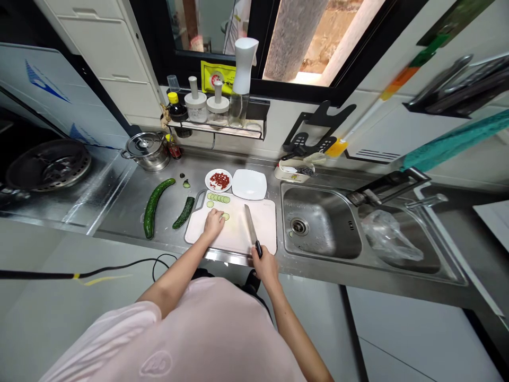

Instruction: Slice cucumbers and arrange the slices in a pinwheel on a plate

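Observation:
My right hand (pixel 265 265) is wrapped round the black handle of a kitchen knife (pixel 251 223), whose blade points away from me over the right part of the white cutting board (pixel 260 212). On the board's left half, my left hand (pixel 213 224) has its fingers bent together at a cucumber slice (pixel 226 216); whether they grip it is too small to tell. Behind that hand lies a row of overlapping cucumber slices (pixel 218 198), with one loose slice (pixel 210 203) nearer to me. A cut cucumber piece (pixel 183 213) lies left of the board, and a whole cucumber (pixel 154 208) farther left.
Behind the board stand a plate of chopped red pieces (pixel 208 183) and a white square plate (pixel 249 184). The sink (pixel 322 223) is at the right, with a plastic bag (pixel 389 236) in its second basin. A lidded pot (pixel 147 150) stands at the back left.

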`<state>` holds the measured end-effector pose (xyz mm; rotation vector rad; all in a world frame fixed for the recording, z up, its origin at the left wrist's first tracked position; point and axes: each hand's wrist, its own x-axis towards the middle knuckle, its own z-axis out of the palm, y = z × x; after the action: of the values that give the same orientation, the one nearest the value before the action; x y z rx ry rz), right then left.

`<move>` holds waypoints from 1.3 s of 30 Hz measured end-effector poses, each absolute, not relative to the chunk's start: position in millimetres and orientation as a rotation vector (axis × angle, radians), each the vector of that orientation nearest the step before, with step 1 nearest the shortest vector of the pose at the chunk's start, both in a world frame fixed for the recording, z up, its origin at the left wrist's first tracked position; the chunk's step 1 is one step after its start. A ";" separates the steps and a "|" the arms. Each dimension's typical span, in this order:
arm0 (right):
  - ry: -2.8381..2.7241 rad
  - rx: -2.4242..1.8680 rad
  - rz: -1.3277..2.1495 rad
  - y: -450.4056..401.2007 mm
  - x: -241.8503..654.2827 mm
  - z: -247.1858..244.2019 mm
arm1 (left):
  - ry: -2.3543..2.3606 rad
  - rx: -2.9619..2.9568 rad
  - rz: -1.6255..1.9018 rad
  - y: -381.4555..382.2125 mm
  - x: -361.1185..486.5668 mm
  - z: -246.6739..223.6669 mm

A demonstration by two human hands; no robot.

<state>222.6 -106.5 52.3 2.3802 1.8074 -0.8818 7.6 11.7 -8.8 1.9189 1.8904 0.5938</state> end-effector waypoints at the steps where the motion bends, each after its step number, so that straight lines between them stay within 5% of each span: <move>1: 1.805 2.380 -0.881 -106.1 223.0 51.8 | 1.888 1.915 0.601 12.1 7.8 -8.9; 13: 1.794 2.332 -0.783 -101.2 220.8 51.8 | 1.908 1.685 0.513 24.7 12.5 5.2; 25: 1.895 2.307 -0.709 -97.1 224.1 43.2 | 2.045 1.394 0.909 44.0 -26.7 -9.2; 39: 1.914 2.298 -0.700 -95.0 226.1 41.3 | 2.208 1.492 0.661 45.6 -40.9 -3.7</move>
<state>226.1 -95.0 41.3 2.2978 1.9137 -0.6999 -40.9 45.6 -3.7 1.4920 2.2078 0.6605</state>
